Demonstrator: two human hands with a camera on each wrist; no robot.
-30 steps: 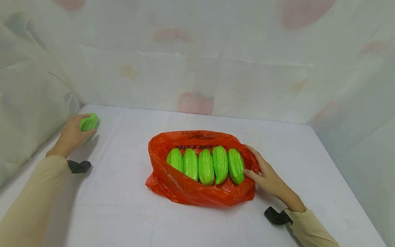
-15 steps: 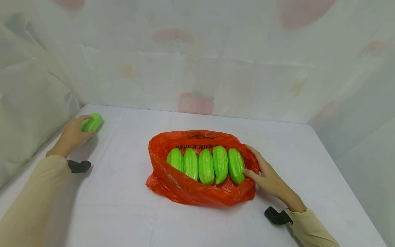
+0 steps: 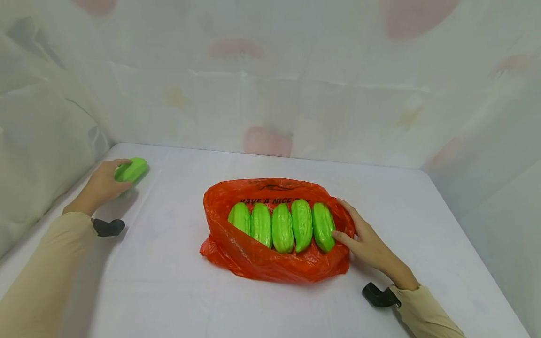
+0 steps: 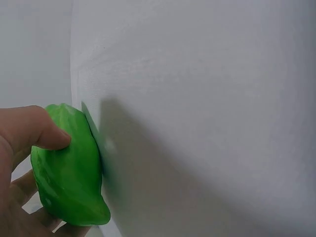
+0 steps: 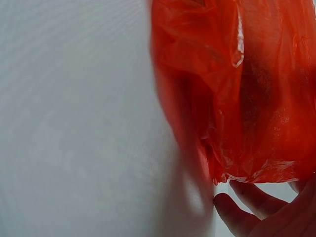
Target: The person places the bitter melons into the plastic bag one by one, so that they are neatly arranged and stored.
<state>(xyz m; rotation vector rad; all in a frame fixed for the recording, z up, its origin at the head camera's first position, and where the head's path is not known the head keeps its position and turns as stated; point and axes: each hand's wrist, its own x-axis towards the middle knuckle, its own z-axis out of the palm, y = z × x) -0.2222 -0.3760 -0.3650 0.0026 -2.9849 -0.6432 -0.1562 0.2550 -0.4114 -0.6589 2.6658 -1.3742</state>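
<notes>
My left hand [image 3: 104, 182] grips a bright green, ridged gourd [image 3: 133, 170] near the table's far left corner. In the left wrist view the thumb lies across the glossy gourd [image 4: 69, 170] and fingertips show beneath it; its pointed tip faces down, close to the white surface. A red plastic bag [image 3: 236, 253] lies mid-table with its mouth open, and several similar green gourds [image 3: 282, 227] sit side by side in it. My right hand [image 3: 372, 244] holds the bag's right rim, thumb inside and fingers outside. In the right wrist view the bag [image 5: 271, 98] hides part of those fingers.
A white cloth covers the table [image 3: 169, 300]. Pale curtains with faded pink patches [image 3: 268, 141] hang behind it and along both sides. Black curved pieces [image 3: 109, 228] stick out at both beige sleeves [image 3: 48, 263].
The gourd in my left hand has turned clockwise, its far end swinging right and its body lying more slanted. My right hand and the bag stay where they were.
</notes>
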